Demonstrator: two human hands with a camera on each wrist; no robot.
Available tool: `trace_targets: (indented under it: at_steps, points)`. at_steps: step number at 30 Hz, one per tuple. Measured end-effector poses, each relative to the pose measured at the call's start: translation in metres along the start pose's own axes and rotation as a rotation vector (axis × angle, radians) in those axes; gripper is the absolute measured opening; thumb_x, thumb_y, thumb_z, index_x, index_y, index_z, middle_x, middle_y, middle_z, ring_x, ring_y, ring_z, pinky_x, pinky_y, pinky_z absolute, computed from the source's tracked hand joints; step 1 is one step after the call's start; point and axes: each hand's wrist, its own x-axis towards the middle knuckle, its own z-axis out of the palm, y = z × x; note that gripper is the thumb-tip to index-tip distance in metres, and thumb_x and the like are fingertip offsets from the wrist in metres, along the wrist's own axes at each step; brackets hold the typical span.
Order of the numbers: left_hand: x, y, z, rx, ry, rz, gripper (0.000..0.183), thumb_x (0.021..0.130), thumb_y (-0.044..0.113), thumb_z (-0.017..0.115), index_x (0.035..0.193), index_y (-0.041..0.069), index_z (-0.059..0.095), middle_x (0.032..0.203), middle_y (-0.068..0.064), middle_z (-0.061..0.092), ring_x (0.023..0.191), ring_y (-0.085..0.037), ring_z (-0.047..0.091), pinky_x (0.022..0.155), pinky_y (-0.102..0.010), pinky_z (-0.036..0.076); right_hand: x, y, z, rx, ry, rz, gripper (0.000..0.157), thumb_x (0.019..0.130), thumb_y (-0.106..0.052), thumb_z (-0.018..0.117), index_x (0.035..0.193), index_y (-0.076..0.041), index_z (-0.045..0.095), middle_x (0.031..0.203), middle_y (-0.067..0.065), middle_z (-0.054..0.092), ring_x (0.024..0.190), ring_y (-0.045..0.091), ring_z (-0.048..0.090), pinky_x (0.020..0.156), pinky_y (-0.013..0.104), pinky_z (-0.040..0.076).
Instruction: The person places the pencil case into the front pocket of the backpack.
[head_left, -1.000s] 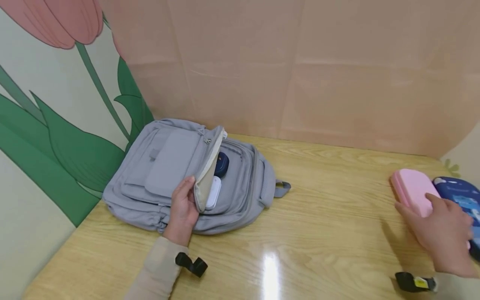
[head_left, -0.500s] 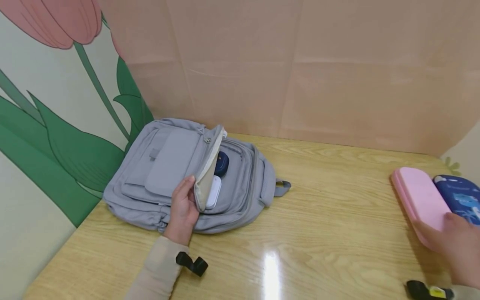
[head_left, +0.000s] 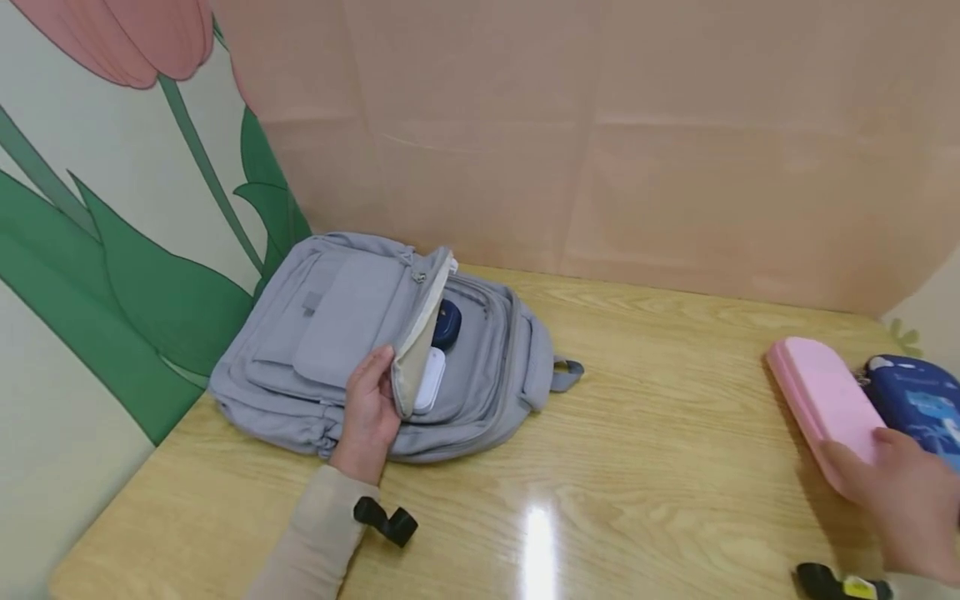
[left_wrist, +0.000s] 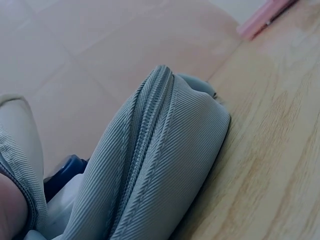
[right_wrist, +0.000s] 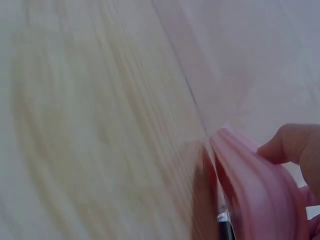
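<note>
On the left of the table lies a grey backpack (head_left: 337, 325), its front pocket unzipped. My left hand (head_left: 367, 417) holds that pocket's edge, keeping it raised. Inside the pocket sit a dark blue rounded case (head_left: 447, 323) and a white rounded item (head_left: 430, 382), both partly covered by the fabric. Far to the right, my right hand (head_left: 903, 492) grips the near end of a pink pencil case (head_left: 825, 392), thumb on one side. In the right wrist view the thumb (right_wrist: 287, 145) presses on the pink case (right_wrist: 265, 200); the other fingers are mostly hidden.
Beside the pink case, at the right edge, lies a dark blue patterned case (head_left: 915, 400), partly behind my right hand. A wooden table (head_left: 660, 417) stretches between backpack and cases. A peach-coloured sheet (head_left: 600, 150) hangs behind; a tulip-painted wall (head_left: 202, 275) borders the left.
My right hand has shifted to the near end of the pink pencil case, which has moved slightly left, away from the blue patterned case. My left hand still holds the pocket edge.
</note>
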Motion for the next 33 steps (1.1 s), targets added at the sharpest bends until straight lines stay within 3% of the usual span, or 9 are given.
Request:
trace_targets:
  at_steps: [6, 10, 17, 20, 25, 33]
  points:
    - [0.000, 0.000, 0.003, -0.003, 0.025, 0.004, 0.018, 0.089, 0.007, 0.059, 0.073, 0.012, 0.065, 0.069, 0.003, 0.062, 0.068, -0.007, 0.060, 0.069, -0.019, 0.047, -0.014, -0.031, 0.006, 0.086, 0.185, -0.255, 0.064, 0.082, -0.033, 0.062, 0.120, 0.016, 0.045, 0.115, 0.044, 0.044, 0.096, 0.055, 0.041, 0.083, 0.061, 0.028]
    - [0.000, 0.001, 0.004, 0.002, 0.031, 0.006, 0.019, 0.089, 0.007, 0.059, 0.072, 0.012, 0.064, 0.068, 0.004, 0.062, 0.068, -0.007, 0.060, 0.069, -0.019, 0.047, -0.025, -0.059, 0.008, 0.199, 0.240, -0.423, 0.059, 0.079, -0.027, 0.067, 0.121, 0.011, 0.050, 0.113, 0.042, 0.047, 0.099, 0.054, 0.041, 0.082, 0.060, 0.029]
    - [-0.001, 0.003, 0.006, 0.036, 0.025, 0.021, 0.017, 0.088, 0.009, 0.062, 0.072, 0.013, 0.063, 0.069, 0.005, 0.061, 0.068, -0.006, 0.060, 0.070, -0.018, 0.046, -0.048, -0.110, 0.018, 0.353, 0.287, -0.840, 0.055, 0.061, -0.011, 0.078, 0.110, 0.005, 0.059, 0.108, 0.034, 0.054, 0.093, 0.048, 0.044, 0.072, 0.051, 0.030]
    - [-0.002, 0.003, 0.007, 0.053, 0.020, 0.029, 0.017, 0.088, 0.009, 0.062, 0.071, 0.013, 0.063, 0.069, 0.005, 0.061, 0.068, -0.006, 0.059, 0.071, -0.017, 0.046, -0.059, -0.131, 0.022, 0.382, 0.257, -0.967, 0.056, 0.057, -0.009, 0.078, 0.109, 0.003, 0.061, 0.107, 0.028, 0.057, 0.093, 0.040, 0.047, 0.072, 0.042, 0.031]
    - [-0.003, 0.006, 0.009, 0.074, 0.020, 0.047, 0.014, 0.085, 0.011, 0.066, 0.071, 0.013, 0.064, 0.070, 0.004, 0.062, 0.069, -0.006, 0.059, 0.071, -0.017, 0.046, -0.074, -0.159, 0.030, 0.410, 0.179, -1.096, 0.057, 0.056, -0.009, 0.078, 0.110, 0.000, 0.063, 0.108, 0.020, 0.060, 0.094, 0.026, 0.048, 0.074, 0.032, 0.033]
    - [-0.004, 0.011, 0.015, 0.105, 0.039, 0.041, 0.030, 0.094, 0.006, 0.050, 0.069, 0.014, 0.063, 0.066, 0.005, 0.060, 0.067, -0.007, 0.057, 0.070, -0.019, 0.045, -0.087, -0.198, 0.053, 0.391, 0.024, -1.202, 0.055, 0.062, -0.018, 0.079, 0.113, -0.003, 0.063, 0.111, 0.015, 0.060, 0.098, 0.025, 0.049, 0.076, 0.042, 0.042]
